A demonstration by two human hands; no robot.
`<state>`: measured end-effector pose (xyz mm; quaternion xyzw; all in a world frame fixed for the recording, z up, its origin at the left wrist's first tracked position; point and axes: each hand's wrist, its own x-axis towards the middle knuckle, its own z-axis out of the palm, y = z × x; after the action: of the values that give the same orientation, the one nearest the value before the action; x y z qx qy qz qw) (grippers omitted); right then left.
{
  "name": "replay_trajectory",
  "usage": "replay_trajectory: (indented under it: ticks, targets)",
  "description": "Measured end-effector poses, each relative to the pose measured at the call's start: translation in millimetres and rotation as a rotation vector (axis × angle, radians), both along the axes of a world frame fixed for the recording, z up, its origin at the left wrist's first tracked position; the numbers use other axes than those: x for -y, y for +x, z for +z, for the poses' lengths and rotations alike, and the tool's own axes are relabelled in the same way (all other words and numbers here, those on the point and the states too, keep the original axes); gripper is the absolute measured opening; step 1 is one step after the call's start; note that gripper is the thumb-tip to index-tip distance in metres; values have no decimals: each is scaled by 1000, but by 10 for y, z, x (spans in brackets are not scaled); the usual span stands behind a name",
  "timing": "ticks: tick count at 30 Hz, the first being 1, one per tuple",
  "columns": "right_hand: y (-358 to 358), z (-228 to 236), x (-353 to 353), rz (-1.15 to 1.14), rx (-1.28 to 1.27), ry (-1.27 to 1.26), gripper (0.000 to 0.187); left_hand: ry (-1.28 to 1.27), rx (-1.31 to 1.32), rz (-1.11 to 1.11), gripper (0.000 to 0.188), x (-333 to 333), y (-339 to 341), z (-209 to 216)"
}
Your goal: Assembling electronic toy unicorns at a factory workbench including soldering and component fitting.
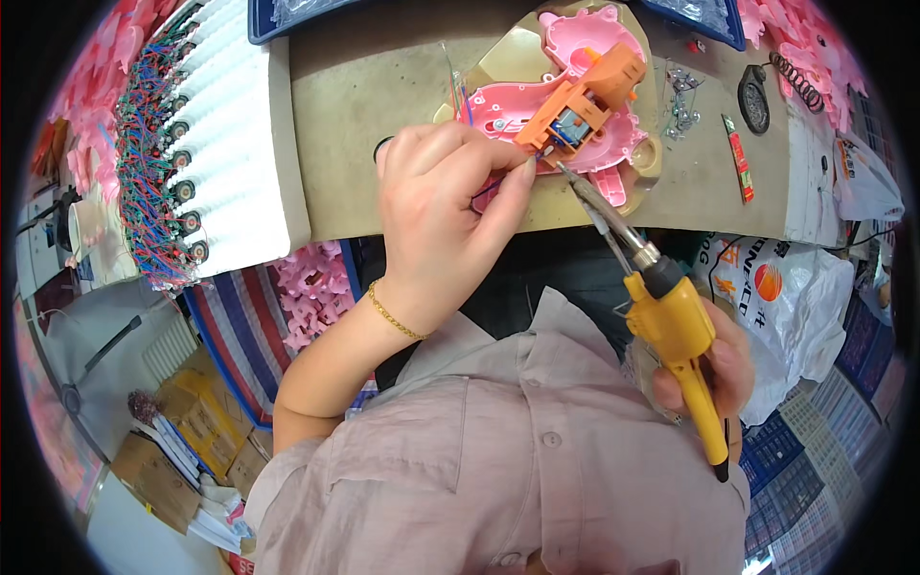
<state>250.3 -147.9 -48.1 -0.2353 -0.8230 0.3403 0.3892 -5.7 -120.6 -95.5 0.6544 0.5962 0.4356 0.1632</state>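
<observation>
My right hand is wrapped round the handle of a yellow soldering gun. Its metal tip reaches up and left to the edge of an orange plastic housing, where a small part with blue shows inside. That housing sits in a pink plastic half shell, which lies in a tan shaped holder on the bench. Beside the soldering tip, my left hand is closed in a pinch on a thin wire; the fingers hide most of it.
White padding at the left carries rows of small round parts with coloured wires. Screws, a red-green strip and a black oval part with a coiled cord lie at the right. Blue trays edge the far side.
</observation>
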Motion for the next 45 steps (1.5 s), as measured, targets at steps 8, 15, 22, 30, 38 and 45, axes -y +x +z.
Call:
replay_trajectory:
  ticks: [8,15,22,30,38,45]
  targets:
    - [-37,-20,-34,-3,113,-10,62,1,-17,-32,6,2,0,29]
    - [-7,110,52,-103,188,-598,53,2,-23,-29,7,1,8,26]
    - [-2,227,-2,-151,302,-1056,53,-22,-20,-19,7,0,10,35]
    - [94,96,154,-242,262,-563,49,-40,-38,-7,5,-7,6,48]
    - [92,22,-75,-126,-16,-108,59,270,-155,-1,10,-65,-45,141]
    - [106,-14,-166,-126,-131,27,60,-143,19,-76,6,-156,-28,296]
